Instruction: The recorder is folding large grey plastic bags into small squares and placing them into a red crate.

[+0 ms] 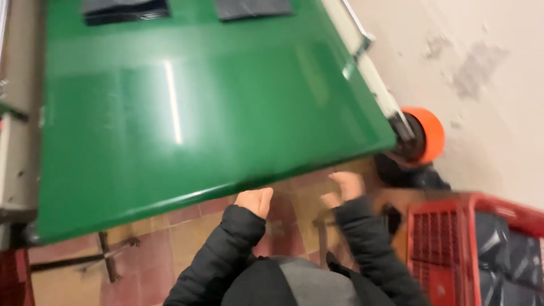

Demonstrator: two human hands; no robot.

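Observation:
My left hand (255, 200) is curled into a loose fist just below the near edge of a wide green conveyor belt (187, 107), with nothing visible in it. My right hand (343, 188) hangs beside it with fingers apart, holding nothing, near the belt's right corner. Both arms wear dark padded sleeves. Two dark grey flat bags (124, 10) (252, 8) lie on the belt at its far end.
A red plastic crate (447, 243) with dark bags inside stands at the lower right. An orange roller (428, 135) sits at the belt's right corner, beside a pale frame rail (368, 68). Tiled floor (187, 238) and a metal leg (107, 258) show below the belt.

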